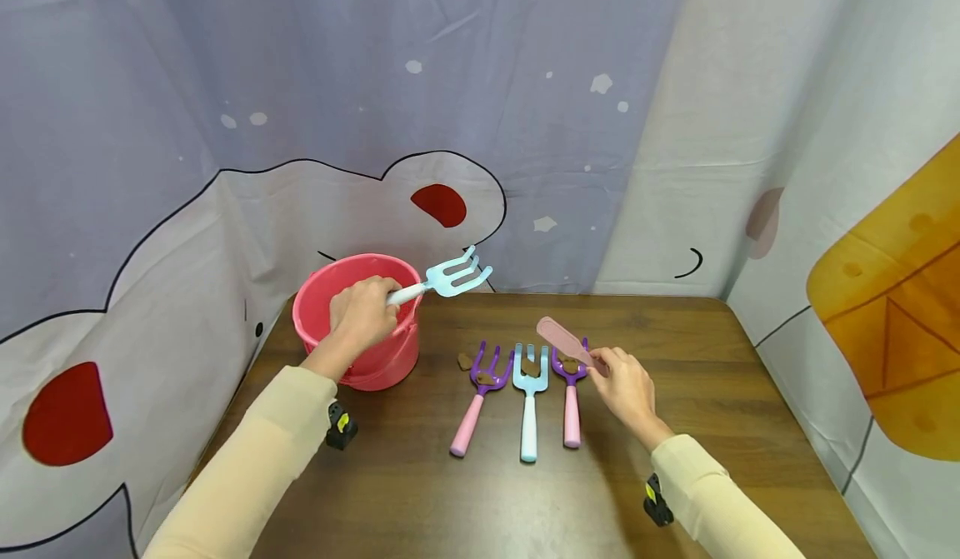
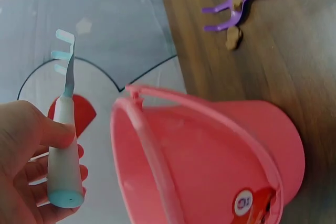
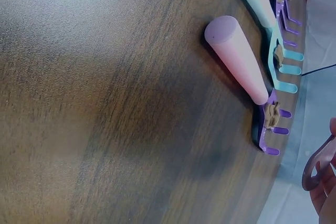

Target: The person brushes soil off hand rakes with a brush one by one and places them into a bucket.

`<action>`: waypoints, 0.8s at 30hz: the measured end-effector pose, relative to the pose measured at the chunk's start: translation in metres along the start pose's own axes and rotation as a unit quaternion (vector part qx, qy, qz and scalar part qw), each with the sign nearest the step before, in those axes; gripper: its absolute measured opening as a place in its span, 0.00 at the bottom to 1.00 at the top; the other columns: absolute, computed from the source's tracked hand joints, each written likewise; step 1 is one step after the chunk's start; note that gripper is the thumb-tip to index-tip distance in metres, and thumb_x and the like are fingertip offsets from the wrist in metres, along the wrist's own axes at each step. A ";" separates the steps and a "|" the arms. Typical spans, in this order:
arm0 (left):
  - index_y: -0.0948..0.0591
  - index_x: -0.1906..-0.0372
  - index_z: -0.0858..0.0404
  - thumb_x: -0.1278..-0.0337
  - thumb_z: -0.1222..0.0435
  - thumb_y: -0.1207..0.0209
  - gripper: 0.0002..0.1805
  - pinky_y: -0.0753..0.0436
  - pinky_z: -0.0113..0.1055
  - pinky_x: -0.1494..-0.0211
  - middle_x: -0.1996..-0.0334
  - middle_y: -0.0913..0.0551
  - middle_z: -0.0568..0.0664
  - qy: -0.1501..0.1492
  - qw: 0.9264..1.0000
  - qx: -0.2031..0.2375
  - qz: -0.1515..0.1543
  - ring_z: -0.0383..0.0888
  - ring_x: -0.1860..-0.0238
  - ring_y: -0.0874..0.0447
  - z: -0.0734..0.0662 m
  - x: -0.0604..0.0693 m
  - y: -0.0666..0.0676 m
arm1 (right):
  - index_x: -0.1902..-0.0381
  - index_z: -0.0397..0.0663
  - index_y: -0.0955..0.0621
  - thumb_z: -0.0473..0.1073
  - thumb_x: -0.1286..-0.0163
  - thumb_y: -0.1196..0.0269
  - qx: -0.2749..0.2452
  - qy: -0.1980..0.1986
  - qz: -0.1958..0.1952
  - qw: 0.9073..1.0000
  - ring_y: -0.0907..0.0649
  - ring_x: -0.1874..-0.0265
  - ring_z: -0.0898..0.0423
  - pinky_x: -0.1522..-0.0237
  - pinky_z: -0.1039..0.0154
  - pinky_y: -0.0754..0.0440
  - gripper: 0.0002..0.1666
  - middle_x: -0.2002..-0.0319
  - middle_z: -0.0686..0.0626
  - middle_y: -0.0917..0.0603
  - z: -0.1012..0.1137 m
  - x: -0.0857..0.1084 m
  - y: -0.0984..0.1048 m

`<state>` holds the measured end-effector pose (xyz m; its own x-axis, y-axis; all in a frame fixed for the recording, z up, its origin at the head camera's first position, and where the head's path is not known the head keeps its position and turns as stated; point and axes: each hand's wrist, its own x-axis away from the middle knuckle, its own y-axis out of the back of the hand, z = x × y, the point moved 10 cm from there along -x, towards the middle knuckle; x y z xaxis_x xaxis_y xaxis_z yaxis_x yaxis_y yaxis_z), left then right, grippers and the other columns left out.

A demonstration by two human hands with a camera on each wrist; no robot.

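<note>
My left hand (image 1: 365,311) grips the pale handle of a light-blue toy garden fork (image 1: 454,276), held over the pink bucket (image 1: 386,365) with its tines toward the right. In the left wrist view, the fingers and thumb wrap that handle (image 2: 64,156). My right hand (image 1: 627,386) pinches a flat pink paddle-shaped tool (image 1: 562,338) above the right-hand purple fork (image 1: 572,413). That tool's looped end (image 3: 314,174) shows at the edge of the right wrist view. A second light-blue fork (image 1: 529,417) and another purple fork (image 1: 470,421) lie alongside. Brown clumps (image 1: 531,367) sit on all three.
One loose brown clump (image 1: 465,361) lies on the wooden table (image 1: 420,492), left of the forks. The bucket stands at the table's back left, its handle (image 2: 226,121) lowered against the side. A printed curtain (image 1: 540,126) hangs behind the table and along its sides.
</note>
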<state>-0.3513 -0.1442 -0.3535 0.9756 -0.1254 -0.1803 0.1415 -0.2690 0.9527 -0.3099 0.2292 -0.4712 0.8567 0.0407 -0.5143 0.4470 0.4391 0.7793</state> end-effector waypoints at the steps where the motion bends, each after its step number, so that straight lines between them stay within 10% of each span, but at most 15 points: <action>1: 0.20 0.54 0.58 0.51 0.63 0.39 0.16 0.27 0.38 0.77 0.65 0.21 0.50 0.004 1.000 -0.001 0.001 0.48 0.75 0.26 0.004 -0.001 0.002 | 0.66 0.51 0.17 0.41 0.51 0.30 0.000 0.000 0.001 1.000 0.21 0.74 0.53 0.75 0.53 0.25 0.12 0.72 0.51 0.18 0.000 0.000 0.000; 24: 0.21 0.56 0.63 0.51 0.65 0.44 0.15 0.27 0.46 0.74 0.66 0.20 0.61 0.080 0.996 -0.024 0.020 0.57 0.71 0.23 0.093 0.007 0.022 | 0.65 0.51 0.17 0.39 0.52 0.29 0.010 -0.009 -0.004 1.000 0.20 0.73 0.51 0.74 0.52 0.24 0.14 0.71 0.51 0.18 -0.008 0.002 0.003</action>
<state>-0.3570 -0.2399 -0.3566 0.9944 0.0201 -0.1039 0.1057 -0.2200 0.9698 -0.3089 0.2375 -0.4726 0.8580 0.0206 -0.5132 0.4578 0.4222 0.7824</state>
